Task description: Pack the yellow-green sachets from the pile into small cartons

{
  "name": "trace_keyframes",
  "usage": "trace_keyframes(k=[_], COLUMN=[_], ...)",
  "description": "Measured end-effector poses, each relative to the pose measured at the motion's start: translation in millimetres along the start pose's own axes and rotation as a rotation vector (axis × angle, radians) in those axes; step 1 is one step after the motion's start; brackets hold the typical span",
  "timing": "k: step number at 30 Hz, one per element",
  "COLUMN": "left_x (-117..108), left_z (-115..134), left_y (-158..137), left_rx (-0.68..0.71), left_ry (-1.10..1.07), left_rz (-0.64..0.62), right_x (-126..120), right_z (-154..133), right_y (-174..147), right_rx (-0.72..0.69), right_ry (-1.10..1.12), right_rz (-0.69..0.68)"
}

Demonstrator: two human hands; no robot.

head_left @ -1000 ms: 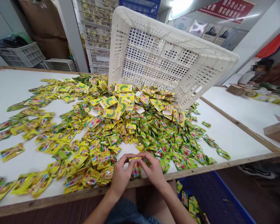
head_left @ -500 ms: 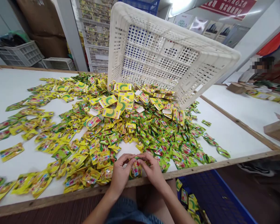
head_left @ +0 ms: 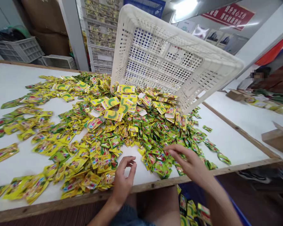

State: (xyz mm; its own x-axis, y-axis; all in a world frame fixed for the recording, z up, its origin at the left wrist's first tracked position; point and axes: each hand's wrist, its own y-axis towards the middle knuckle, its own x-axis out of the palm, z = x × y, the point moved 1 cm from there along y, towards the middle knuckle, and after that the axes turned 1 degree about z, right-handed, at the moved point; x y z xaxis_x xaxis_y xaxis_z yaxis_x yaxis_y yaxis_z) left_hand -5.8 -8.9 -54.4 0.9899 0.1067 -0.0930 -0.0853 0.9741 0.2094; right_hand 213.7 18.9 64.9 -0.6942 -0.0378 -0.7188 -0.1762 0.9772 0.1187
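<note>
My left hand [head_left: 124, 177] rests at the table's front edge, fingers loosely curved, thumb apart from them and nothing between. To its left lies a pile of yellow candy packets [head_left: 87, 164]. My right hand [head_left: 190, 163] reaches over the green packets [head_left: 160, 160], its fingers stretched out; I see nothing held in it. Flat yellow-and-green cartons [head_left: 124, 105] lie on top of the heap, in front of a tilted white plastic basket [head_left: 226, 61]. Below the edge, more packets and cartons [head_left: 191, 208] lie in a blue crate [head_left: 235, 210], partly hidden by my right forearm.
A wooden rim [head_left: 85, 201] runs along the white table's front. Stacked crates [head_left: 101, 37] stand behind the table, with a grey crate [head_left: 20, 48] at far left. On the right are an open cardboard box [head_left: 278, 138] and a person [head_left: 252, 78] farther back.
My hands held a small packet and carton together between them; now they are apart and that item is out of them. My right hand has moved right, over the green packets.
</note>
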Motion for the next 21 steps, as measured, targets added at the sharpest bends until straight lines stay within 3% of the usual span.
trace_keyframes(k=[2, 6, 9, 12, 15, 19, 21], left_x=[-3.2, -15.0, -30.8, -52.5, -74.0, -92.1, -97.8], left_z=[5.9, 22.7, 32.9, 37.2, 37.1, 32.6, 30.7], left_y=[-4.9, -16.5, -13.8, 3.6, 31.1, 65.4, 73.3], left_rx=[0.103, 0.329, 0.402, 0.405, 0.435, 0.436, 0.365], left_ry=[0.057, 0.187, 0.272, 0.375, 0.549, 0.706, 0.672], left_rz=[0.036, 0.010, 0.078, 0.220, 0.292, 0.191, 0.139], right_x=[41.6, 126.4, 154.7, 147.8, 121.3, 96.0, 102.2], right_z=[-16.5, -40.0, -48.4, -52.1, -62.2, -87.7, -91.3], right_y=[47.7, 142.3, 176.9, 170.1, 133.3, 86.6, 78.6], right_rx=[-0.097, -0.051, -0.048, -0.061, -0.092, -0.275, -0.333], right_ry=[0.159, 0.293, 0.327, 0.340, 0.343, 0.467, 0.516], right_rz=[-0.031, -0.019, -0.040, -0.032, -0.057, -0.265, -0.236])
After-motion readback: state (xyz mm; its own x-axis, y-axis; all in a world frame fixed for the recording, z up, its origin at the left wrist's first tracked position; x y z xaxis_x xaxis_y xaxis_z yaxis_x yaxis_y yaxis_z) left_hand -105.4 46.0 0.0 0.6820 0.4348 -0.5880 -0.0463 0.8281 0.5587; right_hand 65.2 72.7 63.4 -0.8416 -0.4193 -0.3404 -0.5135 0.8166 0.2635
